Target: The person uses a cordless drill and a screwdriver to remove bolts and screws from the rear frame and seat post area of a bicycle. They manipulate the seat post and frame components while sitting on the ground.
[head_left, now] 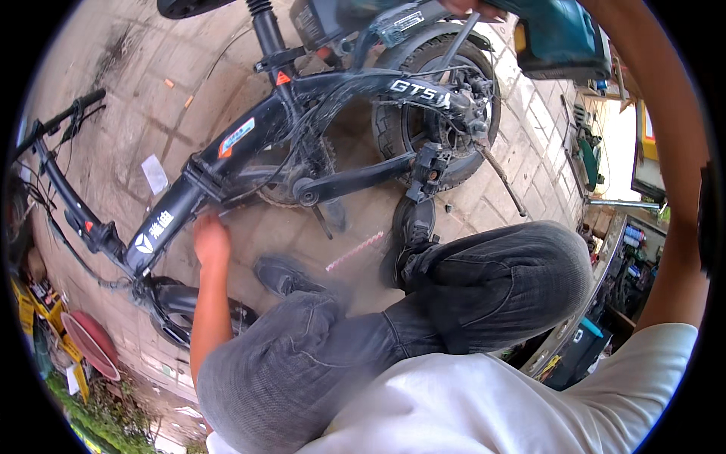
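Paved stone ground outdoors, w/ a black e-bike (pixel 302 129) lying on its side across upper half of frame, rear wheel (pixel 435 113) at upper centre-right, front wheel at lower left. Left hand (pixel 210 240) rests against the frame's down tube at centre-left, fingers loosely curled, not clearly gripping; right hand (pixel 473 7) at top edge is closed on a teal power tool (pixel 560 38) held above the rear wheel. Judging by this, work's mid-way: wheel and crank are on the bike, tool not touching anything.

The left hand (pixel 210 239) reaches down on a straight arm, fingers curled; the right arm arches high, its hand (pixel 470 7) barely visible.
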The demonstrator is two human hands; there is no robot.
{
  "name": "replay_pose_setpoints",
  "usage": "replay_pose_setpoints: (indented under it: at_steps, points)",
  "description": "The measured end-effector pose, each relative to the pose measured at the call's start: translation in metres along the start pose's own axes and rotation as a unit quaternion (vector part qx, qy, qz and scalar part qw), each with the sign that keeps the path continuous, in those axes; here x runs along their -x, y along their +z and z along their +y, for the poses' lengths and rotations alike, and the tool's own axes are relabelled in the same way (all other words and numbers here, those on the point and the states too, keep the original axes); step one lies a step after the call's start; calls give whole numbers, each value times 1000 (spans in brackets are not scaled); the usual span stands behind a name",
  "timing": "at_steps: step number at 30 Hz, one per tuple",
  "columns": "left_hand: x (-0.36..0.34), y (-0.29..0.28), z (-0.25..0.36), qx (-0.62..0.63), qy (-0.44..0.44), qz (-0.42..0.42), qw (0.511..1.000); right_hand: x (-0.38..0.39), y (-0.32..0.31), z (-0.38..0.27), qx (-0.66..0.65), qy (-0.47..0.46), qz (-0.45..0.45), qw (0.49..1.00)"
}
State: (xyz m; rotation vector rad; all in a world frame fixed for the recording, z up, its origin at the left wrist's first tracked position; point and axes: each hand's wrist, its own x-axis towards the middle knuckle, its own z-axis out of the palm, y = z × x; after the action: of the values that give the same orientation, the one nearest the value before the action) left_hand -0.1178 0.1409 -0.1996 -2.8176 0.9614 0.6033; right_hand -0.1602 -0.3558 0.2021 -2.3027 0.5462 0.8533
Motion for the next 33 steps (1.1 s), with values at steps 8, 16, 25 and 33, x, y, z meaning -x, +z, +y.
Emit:
replay_pose_setpoints:
  at_steps: [8, 16, 25, 33]
  points:
    - [-10, 15, -1, -57, 35, 31, 997, -4, 11, 10, -69, 74, 60, 993]
    - [-4, 10, 18, -50, 69, 84, 993, 21, 39, 64, -113, 105, 121, 981]
    - [12, 4, 36, 8, 65, 57, 996, 31, 67, 81, 72, 25, 146, 986]
    - [5, 14, 49, 46, 102, 66, 992, 36, 61, 38, -27, -9, 135, 990]
